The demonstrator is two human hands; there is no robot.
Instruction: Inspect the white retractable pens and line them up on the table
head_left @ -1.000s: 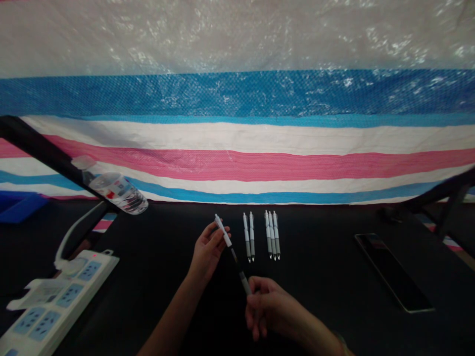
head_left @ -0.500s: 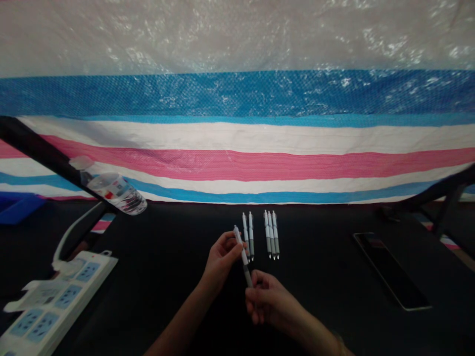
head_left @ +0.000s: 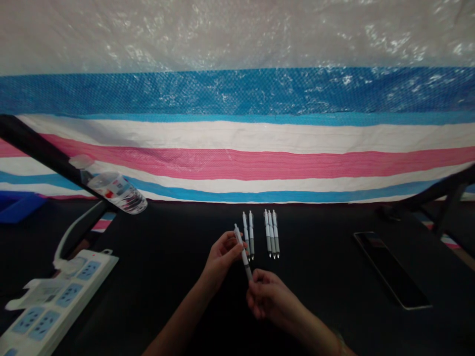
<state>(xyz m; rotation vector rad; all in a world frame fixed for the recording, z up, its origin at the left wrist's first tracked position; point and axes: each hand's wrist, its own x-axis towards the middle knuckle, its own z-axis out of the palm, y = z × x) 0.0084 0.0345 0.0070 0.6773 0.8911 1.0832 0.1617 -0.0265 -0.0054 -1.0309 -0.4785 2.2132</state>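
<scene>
A white pen with a grey grip (head_left: pixel 245 260) is held tilted above the black table, its clicker end up and away from me. My left hand (head_left: pixel 223 257) pinches the white upper barrel between thumb and fingers. Lower down, my right hand (head_left: pixel 267 292) closes on the grey grip end, and its fingers hide the tip. Just beyond, two like pens (head_left: pixel 251 228) lie side by side, partly behind my left hand. To their right rests a group of three more pens (head_left: pixel 270 232), tips toward me.
A white power strip (head_left: pixel 63 296) with a plugged-in cable lies at the left. Behind it a clear water bottle (head_left: pixel 120 193) leans by a black bar. A phone (head_left: pixel 389 269) lies at the right. Striped plastic sheeting (head_left: pixel 237 163) hangs behind the table (head_left: pixel 315 296); a blue tray (head_left: pixel 18 206) is far left.
My right hand's fingers have shifted slightly on the grip end of the pen, and more of the grip shows. My left hand stays almost where it was.
</scene>
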